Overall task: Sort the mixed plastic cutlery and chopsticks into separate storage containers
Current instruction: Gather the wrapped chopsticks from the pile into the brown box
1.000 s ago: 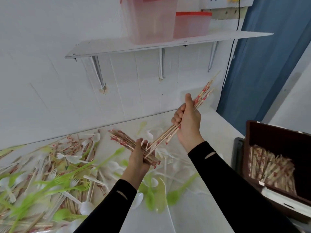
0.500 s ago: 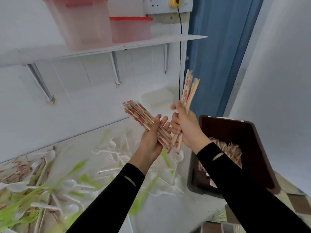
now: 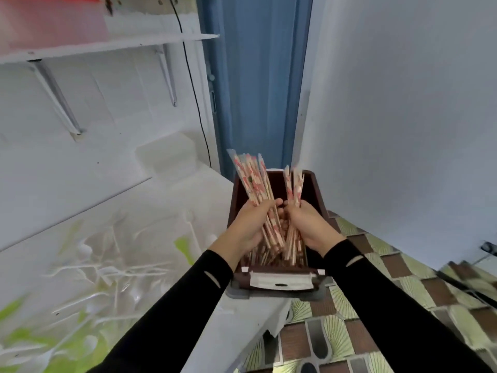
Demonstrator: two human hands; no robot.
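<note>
Both hands have swung right since half a second ago, from above the counter to over the brown bin (image 3: 314, 189). On my feed the left hand (image 3: 251, 224) has its fingers curled tight round a thick bundle (image 3: 252, 181) of wrapped chopsticks, tips fanning upward and lower ends dipping into the bin. The right hand (image 3: 309, 223) clamps a thinner bundle (image 3: 294, 184) the same way, just beside the first, the two hands nearly touching. The wrappers carry red print, too blurred for me to read. More chopsticks (image 3: 265, 255) lie in the bin beneath the hands. A white label (image 3: 281, 281) sits on the bin's near end; I cannot make out any writing on it. Black sleeves (image 3: 188, 292) cover both arms. To the left, white and green plastic cutlery (image 3: 107, 270) lies scattered on the white counter (image 3: 172, 205), smeared by motion.
</note>
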